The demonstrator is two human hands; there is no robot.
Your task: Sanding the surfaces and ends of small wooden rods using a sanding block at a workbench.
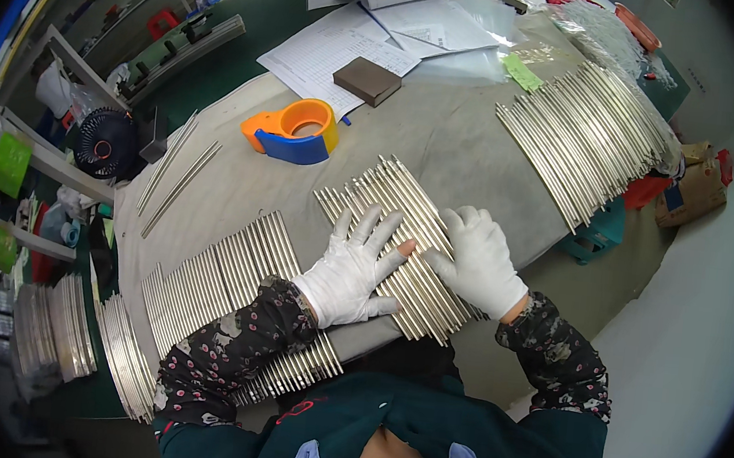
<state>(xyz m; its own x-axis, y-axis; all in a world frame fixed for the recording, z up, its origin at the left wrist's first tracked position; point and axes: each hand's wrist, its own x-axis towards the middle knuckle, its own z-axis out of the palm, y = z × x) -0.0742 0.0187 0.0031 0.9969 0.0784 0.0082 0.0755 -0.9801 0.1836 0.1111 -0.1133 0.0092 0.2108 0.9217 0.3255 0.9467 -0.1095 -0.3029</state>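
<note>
Both my hands wear white gloves. My left hand (pixel 350 270) lies with fingers spread across the middle batch of thin silvery metal rods (pixel 401 193), and one bare fingertip shows through its glove. At the right side of this batch is my right hand (pixel 480 266); its fingers are bent and its thumb stands apart, touching or nearly touching the rods. The rods lie side by side, slanting, with uneven far ends. Left of them, partly under my left forearm, a second row of rods (pixel 221 277) lies in a band. What is under my left palm is hidden.
A larger batch of rods (pixel 583 139) lies at the far right. Beyond my hands are an orange and blue tape dispenser (pixel 304 148), a brown block (pixel 367 81) and papers (pixel 312 60). Several loose rods (pixel 181 189) lie at left, near a black fan (pixel 103 142).
</note>
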